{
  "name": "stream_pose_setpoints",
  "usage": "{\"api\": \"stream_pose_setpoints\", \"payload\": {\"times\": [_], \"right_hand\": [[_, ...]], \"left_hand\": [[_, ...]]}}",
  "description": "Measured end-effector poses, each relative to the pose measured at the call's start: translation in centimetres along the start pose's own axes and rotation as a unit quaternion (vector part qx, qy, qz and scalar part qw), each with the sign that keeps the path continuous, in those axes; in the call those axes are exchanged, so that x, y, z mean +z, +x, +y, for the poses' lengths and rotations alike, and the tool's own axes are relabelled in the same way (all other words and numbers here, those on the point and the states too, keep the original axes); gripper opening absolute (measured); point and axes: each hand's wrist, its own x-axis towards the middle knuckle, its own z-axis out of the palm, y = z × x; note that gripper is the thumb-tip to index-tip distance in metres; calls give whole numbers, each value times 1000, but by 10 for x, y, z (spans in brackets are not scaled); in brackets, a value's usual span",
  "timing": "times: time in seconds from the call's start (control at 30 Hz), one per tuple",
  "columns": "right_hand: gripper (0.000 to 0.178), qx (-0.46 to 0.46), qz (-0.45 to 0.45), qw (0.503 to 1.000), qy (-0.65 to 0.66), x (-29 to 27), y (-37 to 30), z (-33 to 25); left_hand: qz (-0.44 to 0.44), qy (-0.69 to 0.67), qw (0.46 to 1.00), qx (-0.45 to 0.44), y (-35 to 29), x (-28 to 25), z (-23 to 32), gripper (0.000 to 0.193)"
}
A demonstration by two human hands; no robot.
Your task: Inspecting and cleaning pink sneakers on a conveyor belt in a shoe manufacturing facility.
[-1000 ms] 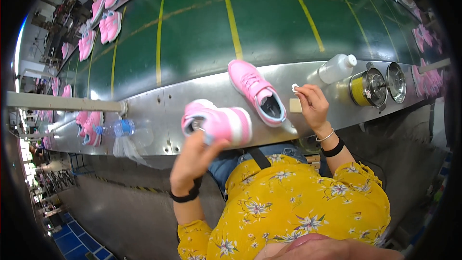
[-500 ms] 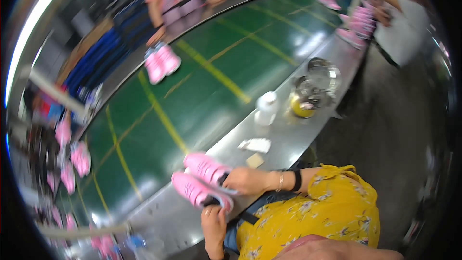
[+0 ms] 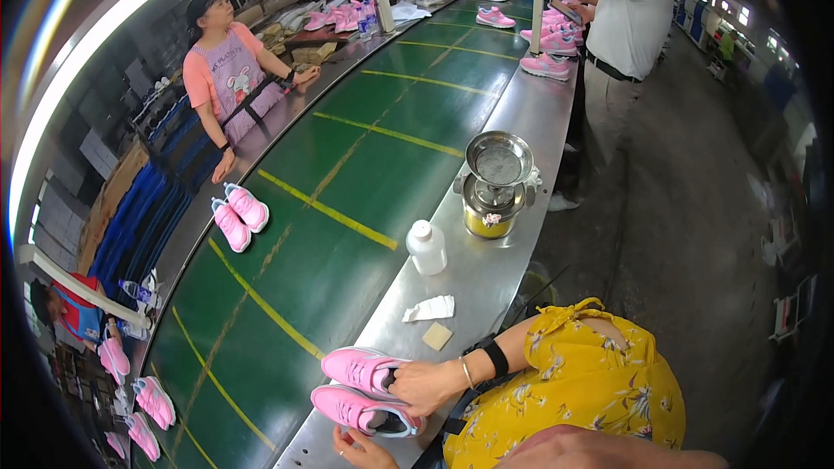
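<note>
Two pink sneakers lie side by side in front of me on the metal ledge, toes pointing left. My right hand is closed at the ankle opening of the farther sneaker; its fingertips are partly hidden inside. Just below the nearer sneaker is my left hand, its fingers apart and close to the shoe's side. The nearer sneaker's dark opening faces up, and no fingers are in it. A beige square pad and a crumpled white cloth lie beyond my right hand.
A white bottle and a metal pot with a dish top stand along the ledge. The green conveyor belt carries another pink pair. Across it stands a co-worker; a person in white stands at far right.
My view has swung upward and steadied. My left hand has come off the nearer sneaker's opening and moved down beside it. My right hand remains at the farther one.
</note>
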Motion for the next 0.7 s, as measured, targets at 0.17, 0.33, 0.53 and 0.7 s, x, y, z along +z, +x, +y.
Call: {"api": "stream_pose_setpoints", "payload": {"times": [0.17, 0.33, 0.53, 0.7], "right_hand": [[38, 56, -9, 998, -12, 11, 18, -12], [36, 81, 27, 996, -5, 17, 19, -5], [36, 98, 52, 994, -6, 4, 12, -4], [35, -123, 19, 990, 61, -20, 9, -46]], "left_hand": [[-17, 25, 998, 48, -10, 32, -48, 39], [-74, -71, 994, -22, -12, 35, -48, 40], [-108, -270, 937, -192, -20, 62, -101, 43], [-124, -288, 933, -179, -46, 58, -146, 45]]}}
